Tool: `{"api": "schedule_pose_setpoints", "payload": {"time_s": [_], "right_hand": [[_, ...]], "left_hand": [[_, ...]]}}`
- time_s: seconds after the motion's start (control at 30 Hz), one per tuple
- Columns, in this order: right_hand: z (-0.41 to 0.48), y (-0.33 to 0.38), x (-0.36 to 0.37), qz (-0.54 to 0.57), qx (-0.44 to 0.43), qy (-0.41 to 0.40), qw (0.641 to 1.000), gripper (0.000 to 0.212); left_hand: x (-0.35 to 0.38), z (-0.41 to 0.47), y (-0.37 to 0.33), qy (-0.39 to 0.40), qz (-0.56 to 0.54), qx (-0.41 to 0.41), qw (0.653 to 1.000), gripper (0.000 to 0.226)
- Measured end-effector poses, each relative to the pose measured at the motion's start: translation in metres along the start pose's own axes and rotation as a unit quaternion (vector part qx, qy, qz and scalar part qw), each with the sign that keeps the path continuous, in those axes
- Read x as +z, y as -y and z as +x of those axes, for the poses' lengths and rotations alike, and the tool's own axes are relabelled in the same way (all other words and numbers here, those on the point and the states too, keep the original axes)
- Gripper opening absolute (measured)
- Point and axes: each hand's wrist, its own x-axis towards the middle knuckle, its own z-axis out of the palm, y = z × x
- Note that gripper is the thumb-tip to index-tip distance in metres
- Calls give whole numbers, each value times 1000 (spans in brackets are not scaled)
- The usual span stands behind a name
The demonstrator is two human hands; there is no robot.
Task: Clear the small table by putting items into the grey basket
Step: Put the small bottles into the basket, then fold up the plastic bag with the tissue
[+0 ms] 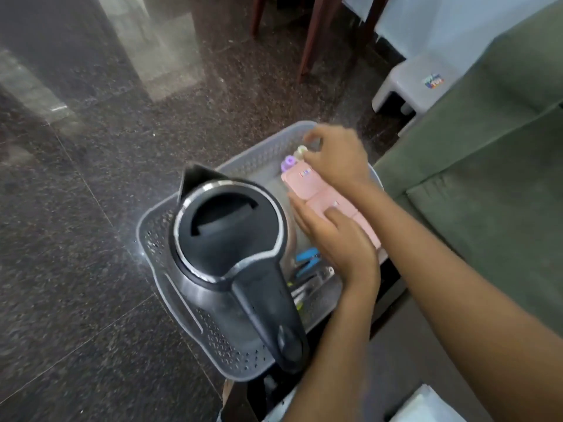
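A home living room: dark speckled polished stone floor [91, 208], green fabric sofa [487, 147] at right, wooden chair legs [310, 35] at top.

Dim daylight, floor [91, 147] glare, motion blur, edges warped.

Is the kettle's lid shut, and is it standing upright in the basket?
Shut and upright: the kettle shows its black lid seated flush inside the rim, standing in the grey basket.

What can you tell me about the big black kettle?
The kettle stands upright inside the grey basket, filling its left half. Its body looks like shiny metal, with a black plastic lid, a pointed spout facing away and a thick black handle towards the camera. The lid is shut. Neither hand touches it; the left hand is just beside it.
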Motion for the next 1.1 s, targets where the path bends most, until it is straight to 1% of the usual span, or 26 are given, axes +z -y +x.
{"api": "schedule_pose_setpoints", "payload": {"time_s": [0.03, 0.1, 0.17, 0.23, 0.3, 0.37, 0.4, 0.5, 0.53, 0.6, 0.63, 0.67, 0.7, 0.77, 0.83, 0.9, 0.93, 0.97, 1.0, 1.07, 1.1], "right_hand": [[-10, -7, -13, 30, 9, -25, 999, 23], [-42, -31, -40, 93, 20, -53, 994, 20], [-85, -59, -66, 159, 46, -68, 984, 17], [-135, -90, -88, 208, 101, -87, 969, 16], [-185, -118, -101, 261, 157, -118, 945, 17], [-242, -150, -111, 302, 224, -157, 913, 18], [-273, -166, -115, 314, 258, -173, 897, 17], [-345, -198, -109, 331, 328, -191, 864, 20], [-363, -206, -105, 334, 343, -196, 856, 24], [-401, -219, -100, 337, 366, -202, 844, 31], [-415, -223, -96, 341, 374, -198, 839, 32], [-434, -227, -95, 347, 385, -199, 832, 30], [-448, -229, -93, 356, 392, -202, 824, 27], [-479, -228, -88, 375, 406, -218, 805, 23], [-504, -221, -75, 394, 422, -236, 782, 24], [-533, -213, -58, 405, 443, -254, 758, 26], [-544, -207, -48, 409, 453, -258, 749, 26], [-554, -201, -38, 413, 464, -265, 737, 27], [-565, -196, -29, 414, 478, -278, 723, 29], [-584, -183, -12, 410, 518, -304, 686, 36], [-591, -176, -4, 416, 546, -311, 657, 36]], "left_hand": [[4, -5, -1, 6, -7, 16, 1000, 60], [6, -25, -3, 24, 0, 88, 996, 63], [5, -64, 2, 97, 3, 139, 986, 63], [5, -97, 18, 157, 11, 171, 973, 61], [3, -125, 36, 197, 30, 192, 961, 58], [-2, -157, 57, 238, 59, 211, 946, 55], [-6, -175, 71, 261, 77, 214, 938, 52], [-19, -209, 107, 312, 127, 213, 917, 47], [-22, -217, 117, 330, 146, 217, 907, 47], [-33, -236, 140, 383, 198, 225, 874, 46], [-38, -238, 150, 419, 231, 224, 849, 45], [-43, -242, 163, 464, 274, 221, 813, 44], [-46, -238, 174, 507, 324, 218, 768, 44], [-49, -229, 195, 563, 451, 234, 652, 47], [-50, -217, 208, 566, 576, 267, 526, 54], [-50, -217, 218, 560, 664, 299, 395, 59], [-51, -216, 221, 553, 691, 315, 343, 58], [-52, -214, 225, 541, 709, 330, 310, 57], [-53, -214, 228, 527, 718, 347, 292, 57], [-55, -209, 233, 495, 725, 378, 293, 54], [-56, -206, 235, 484, 728, 380, 301, 51]]}}
